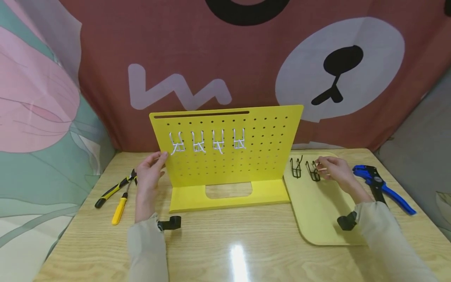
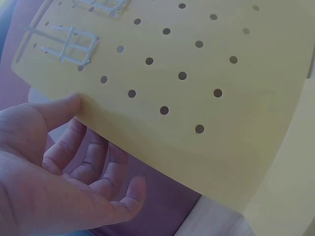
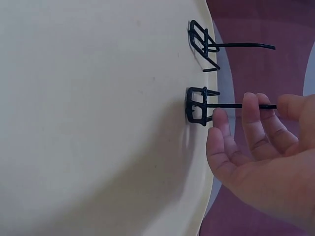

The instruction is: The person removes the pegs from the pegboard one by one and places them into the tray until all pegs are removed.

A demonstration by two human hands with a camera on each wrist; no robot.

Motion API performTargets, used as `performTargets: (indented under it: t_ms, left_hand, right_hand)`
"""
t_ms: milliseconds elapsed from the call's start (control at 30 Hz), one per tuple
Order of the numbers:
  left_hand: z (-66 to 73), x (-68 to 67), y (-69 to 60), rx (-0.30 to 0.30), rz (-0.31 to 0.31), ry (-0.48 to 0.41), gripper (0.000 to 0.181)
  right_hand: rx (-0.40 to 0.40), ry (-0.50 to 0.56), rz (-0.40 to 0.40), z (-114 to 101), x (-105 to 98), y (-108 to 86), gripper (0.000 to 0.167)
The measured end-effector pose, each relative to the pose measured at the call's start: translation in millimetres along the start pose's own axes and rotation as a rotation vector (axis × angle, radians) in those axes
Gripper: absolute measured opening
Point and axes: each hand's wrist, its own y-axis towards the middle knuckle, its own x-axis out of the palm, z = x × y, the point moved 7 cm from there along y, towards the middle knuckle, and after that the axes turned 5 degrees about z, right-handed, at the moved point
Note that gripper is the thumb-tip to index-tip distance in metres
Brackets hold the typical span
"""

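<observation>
A yellow pegboard stands upright on its base, several white wire hooks hanging in a row on it. My left hand grips the board's left edge; the left wrist view shows the thumb on the front face of the pegboard and the fingers of that hand behind the edge. Over the tray, my right hand pinches the prong of a black wire hook, whose frame is by the tray's rim in the right wrist view. Beside it is another black hook.
The pale yellow tray lies right of the board. Blue-handled pliers lie beyond its right side. Left of the board are black-and-yellow pliers and a yellow screwdriver. A printed cloth hangs behind the table.
</observation>
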Motion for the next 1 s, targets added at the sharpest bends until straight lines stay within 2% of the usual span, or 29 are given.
performTargets:
  t_ms: [233,400,500,567,733,867,933,1000]
  left_hand:
    - [-0.3,0.9,0.0,0.010,-0.011,-0.003,0.031]
    - [-0.1,0.5,-0.2,0.020,-0.012,-0.002,0.033]
    - [0.3,-0.3,0.0,0.023,-0.007,-0.008,0.029]
    - [1.0,-0.5,-0.1,0.027,-0.007,-0.009,0.029]
    - [2.8,0.4,-0.5,0.029,-0.016,-0.001,0.037]
    - [2.5,0.1,0.0,0.025,-0.009,0.006,0.038]
    - [1.0,-0.1,0.1,0.018,-0.005,0.000,0.036]
    - [-1.5,-0.2,-0.2,0.003,-0.003,-0.008,0.032]
  right_hand:
    - [0.004,-0.041,-0.016,-0.9,0.9,0.2,0.063]
    - [0.003,-0.019,-0.032,-2.9,-0.1,-1.7,0.062]
    - [-0.038,-0.004,-0.012,-11.9,-3.0,-4.3,0.059]
    - [-0.084,0.021,0.006,-22.0,-5.3,-6.5,0.048]
    - [-0.218,0.163,0.074,-60.8,-7.0,-16.9,0.017]
    - [-0.308,0.373,0.174,-91.7,4.9,-31.8,0.014]
    - [-0.337,0.483,0.241,-100.2,15.7,-41.2,0.014]
    - [-0.356,0.549,0.303,-103.5,28.4,-50.4,0.013]
